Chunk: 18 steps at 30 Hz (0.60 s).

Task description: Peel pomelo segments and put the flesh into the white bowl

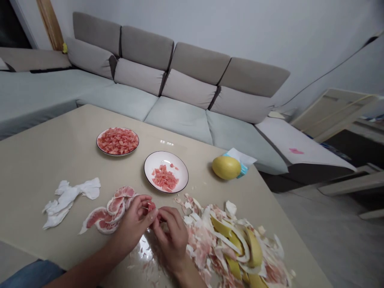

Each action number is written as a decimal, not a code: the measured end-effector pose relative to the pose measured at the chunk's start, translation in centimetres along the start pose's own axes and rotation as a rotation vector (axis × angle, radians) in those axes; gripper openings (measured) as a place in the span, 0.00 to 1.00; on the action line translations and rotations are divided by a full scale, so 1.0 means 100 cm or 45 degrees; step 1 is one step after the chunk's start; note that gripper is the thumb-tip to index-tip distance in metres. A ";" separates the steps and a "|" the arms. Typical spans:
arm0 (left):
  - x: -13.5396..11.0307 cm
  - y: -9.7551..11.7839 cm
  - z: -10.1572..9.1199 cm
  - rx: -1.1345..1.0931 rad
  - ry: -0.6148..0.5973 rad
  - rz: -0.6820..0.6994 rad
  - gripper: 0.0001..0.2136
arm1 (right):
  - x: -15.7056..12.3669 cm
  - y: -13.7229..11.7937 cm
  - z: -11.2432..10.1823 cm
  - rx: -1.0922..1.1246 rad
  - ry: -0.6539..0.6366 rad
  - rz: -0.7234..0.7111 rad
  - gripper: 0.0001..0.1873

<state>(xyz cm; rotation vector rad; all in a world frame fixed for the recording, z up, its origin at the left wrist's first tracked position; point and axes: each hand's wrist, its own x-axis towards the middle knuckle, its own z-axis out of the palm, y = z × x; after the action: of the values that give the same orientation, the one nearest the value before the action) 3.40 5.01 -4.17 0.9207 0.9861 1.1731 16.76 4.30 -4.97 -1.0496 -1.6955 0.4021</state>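
Pinching one red pulp piece (151, 207): two hands (136, 219) (172, 236), two plates (133, 149) (163, 157), one whole pomelo (226, 167)

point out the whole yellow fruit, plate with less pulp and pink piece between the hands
Whole yellow fruit (226, 167): head view, middle of its skin
Plate with less pulp (181, 174): head view, bare inner surface
Pink piece (151, 206): head view, visible upper part
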 end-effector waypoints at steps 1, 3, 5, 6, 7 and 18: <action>0.001 0.000 0.000 -0.001 -0.004 0.011 0.14 | 0.001 -0.001 0.000 0.003 0.015 0.043 0.09; 0.002 0.001 0.001 0.009 -0.009 0.033 0.13 | 0.004 -0.003 0.000 0.035 0.060 0.170 0.06; 0.003 0.002 0.002 0.048 0.022 0.049 0.13 | 0.008 -0.006 -0.001 0.099 0.095 0.291 0.03; 0.004 0.003 0.002 0.078 0.049 0.061 0.13 | 0.010 -0.008 -0.001 0.137 0.102 0.340 0.02; 0.004 0.003 0.002 0.111 0.074 0.075 0.13 | 0.011 -0.008 -0.001 0.174 0.106 0.383 0.02; -0.003 0.008 0.000 0.676 0.185 0.300 0.10 | 0.001 -0.004 0.002 0.190 -0.053 0.484 0.26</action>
<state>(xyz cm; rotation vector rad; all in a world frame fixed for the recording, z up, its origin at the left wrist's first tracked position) 3.13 4.85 -3.39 1.4164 1.3706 1.2067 16.41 4.13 -4.69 -1.2595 -1.4739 0.7861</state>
